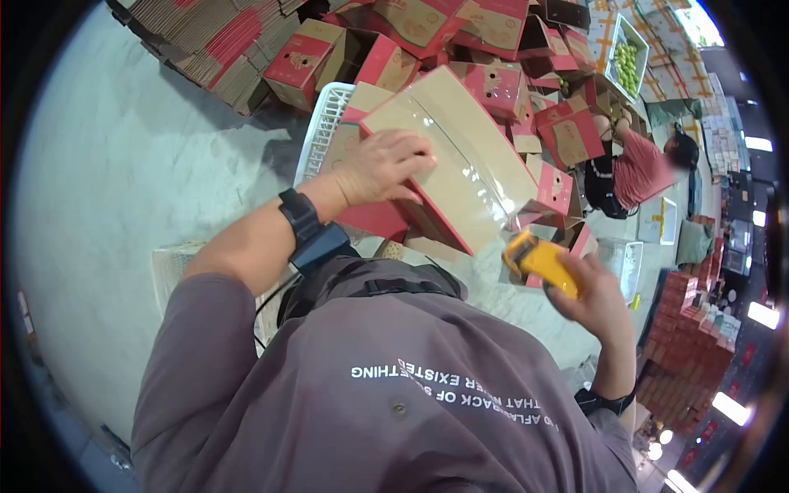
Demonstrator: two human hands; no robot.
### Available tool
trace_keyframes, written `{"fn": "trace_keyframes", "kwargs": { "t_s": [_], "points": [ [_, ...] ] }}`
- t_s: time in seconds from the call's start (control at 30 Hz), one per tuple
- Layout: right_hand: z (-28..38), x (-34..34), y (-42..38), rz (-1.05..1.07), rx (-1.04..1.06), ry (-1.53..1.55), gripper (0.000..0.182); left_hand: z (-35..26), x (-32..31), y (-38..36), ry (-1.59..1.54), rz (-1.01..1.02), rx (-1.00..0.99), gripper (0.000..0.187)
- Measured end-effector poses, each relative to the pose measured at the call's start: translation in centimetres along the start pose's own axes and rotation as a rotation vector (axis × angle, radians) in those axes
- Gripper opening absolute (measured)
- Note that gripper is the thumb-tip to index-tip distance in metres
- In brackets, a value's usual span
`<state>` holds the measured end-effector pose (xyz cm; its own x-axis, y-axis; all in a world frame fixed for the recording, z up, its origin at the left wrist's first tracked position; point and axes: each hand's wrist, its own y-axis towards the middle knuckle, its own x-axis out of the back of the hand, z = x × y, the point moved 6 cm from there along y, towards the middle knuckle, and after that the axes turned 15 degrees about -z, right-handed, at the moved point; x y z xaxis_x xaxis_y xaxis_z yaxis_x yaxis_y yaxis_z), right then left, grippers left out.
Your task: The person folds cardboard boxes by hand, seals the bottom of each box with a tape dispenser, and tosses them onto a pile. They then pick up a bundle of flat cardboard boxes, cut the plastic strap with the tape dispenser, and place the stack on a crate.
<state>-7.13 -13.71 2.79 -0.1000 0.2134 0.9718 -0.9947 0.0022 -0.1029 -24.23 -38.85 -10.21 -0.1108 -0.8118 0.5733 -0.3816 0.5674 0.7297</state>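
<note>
A cardboard box [460, 152] with red sides is tilted in front of me, its plain brown face turned up. Shiny clear tape runs along the seam of that face. My left hand [382, 168] grips the box near its left edge, fingers bent against the brown face. A yellow tape dispenser [542, 261] is held in my right hand [596, 297], just off the box's lower right corner. Clear tape shows between the dispenser's head and that corner. The box partly covers a white plastic basket [326, 123].
Many red and brown boxes [493, 86] are heaped beyond. Flattened cardboard [218, 41] is stacked at upper left. A crate of green fruit [627, 66] stands at upper right. A crouching person [641, 168] is at the right, near a clear plastic bin [629, 267].
</note>
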Motion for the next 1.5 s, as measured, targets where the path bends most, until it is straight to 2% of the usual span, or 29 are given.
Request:
{"fn": "trace_keyframes", "kwargs": {
  "t_s": [0.07,0.1,0.17,0.23,0.27,0.33,0.37,0.4,0.47,0.5,0.53,0.6,0.67,0.7,0.73,0.77,0.8,0.87,0.93,1.03,1.1,1.17,1.2,1.3,1.33,1.4,1.47,1.5],
  "points": [
    [-4.5,-6.4,-3.2,0.291,-0.023,-0.152,0.046,-0.7,-0.1,0.2,0.012,0.027,0.008,0.07],
    [-6.0,-11.3,-3.2,0.304,0.023,-0.107,0.045,-1.1,-0.2,0.3,0.024,0.035,0.033,0.071],
    [-4.5,-16.6,0.4,-0.139,-0.037,0.06,0.044,-1.4,-0.7,0.3,0.043,0.024,0.062,0.069],
    [-3.7,-21.1,4.4,-0.345,0.007,0.186,0.043,-1.9,-0.6,0.4,0.064,0.034,0.081,0.066],
    [-4.0,-21.1,5.2,-0.351,-0.003,0.199,0.043,-1.8,-0.2,0.4,0.075,0.042,0.102,0.063],
    [-3.5,-20.2,5.6,-0.096,-0.003,0.097,0.038,-0.8,0.2,0.6,0.023,0.134,0.154,0.061],
    [-3.7,-18.2,5.5,-0.072,-0.1,0.024,0.035,0.4,0.2,1.0,-0.018,0.202,0.21,0.059],
    [-3.9,-16.8,6.0,-0.076,-0.105,0.018,0.035,1.2,0.5,1.7,-0.023,0.199,0.204,0.059],
    [-5.1,-14.9,6.7,-0.033,-0.072,-0.196,0.037,4.1,3.4,2.3,0.287,-0.15,0.371,0.056],
    [-5.0,-13.5,7.4,0.001,-0.082,-0.201,0.037,7.2,1.4,-0.6,-0.044,-0.063,0.608,0.056],
    [-4.9,-11.9,8.8,0.027,-0.087,-0.21,0.038,6.3,2.6,-1.0,-0.049,-0.072,0.608,0.056],
    [-6.5,-9.5,11.7,0.096,-0.236,-0.273,0.037,2.4,4.3,-2.6,-0.364,0.215,0.837,0.057],
    [-8.9,-6.6,14.3,-0.215,-0.187,-0.339,0.04,-0.7,5.3,-3.2,-0.152,0.577,0.6,0.064],
    [-8.5,-4.2,16.0,-0.255,-0.224,-0.365,0.043,-0.5,5.1,-2.6,-0.16,0.564,0.605,0.064],
    [-7.6,-1.2,17.7,-0.293,-0.259,-0.39,0.046,-1.9,5.0,-0.6,-0.098,0.429,0.279,0.068],
    [-6.9,1.0,19.4,-0.418,-0.23,-0.311,0.046,-3.6,5.1,0.9,-0.029,0.289,-0.048,0.071],
    [-6.1,3.0,21.0,-0.547,-0.201,-0.229,0.047,-3.1,3.4,1.0,-0.093,0.293,-0.065,0.073],
    [-2.7,4.7,25.3,-0.504,-0.157,-0.061,0.046,-2.4,0.1,0.6,-0.162,0.289,-0.074,0.076],
    [1.1,2.1,30.9,-0.189,-0.007,-0.008,0.04,-2.2,-1.6,0.9,-0.208,0.213,-0.107,0.078],
    [6.2,-5.0,36.8,0.042,-0.017,-0.114,0.04,-2.4,-2.4,0.0,-0.252,0.111,-0.068,0.079],
    [9.4,-9.0,38.6,0.192,-0.048,-0.191,0.042,-2.1,-2.2,0.1,-0.265,0.095,-0.062,0.08],
    [9.5,-14.5,39.8,0.353,-0.015,-0.348,0.046,-2.1,-2.0,0.0,-0.247,0.115,-0.071,0.081],
    [9.9,-15.9,38.9,0.544,-0.011,-0.449,0.052,-1.9,-2.0,0.1,-0.243,0.114,-0.066,0.081],
    [9.3,-12.0,37.2,0.562,-0.026,-0.441,0.048,-2.1,-1.7,0.7,-0.28,0.094,-0.081,0.077],
    [12.2,-6.7,34.6,0.557,0.067,-0.311,0.042,-2.2,-2.1,0.6,-0.283,0.094,-0.081,0.077],
    [9.9,0.1,30.5,0.299,-0.002,-0.07,0.034,-2.0,-3.1,0.1,-0.28,0.082,-0.042,0.074],
    [8.3,4.2,22.8,0.367,0.064,-0.144,0.036,-1.9,-2.3,0.8,-0.26,0.104,-0.058,0.072],
    [6.5,3.7,18.0,0.41,0.126,-0.287,0.035,-1.9,-2.0,0.9,-0.233,0.076,-0.08,0.073]
  ]
}}
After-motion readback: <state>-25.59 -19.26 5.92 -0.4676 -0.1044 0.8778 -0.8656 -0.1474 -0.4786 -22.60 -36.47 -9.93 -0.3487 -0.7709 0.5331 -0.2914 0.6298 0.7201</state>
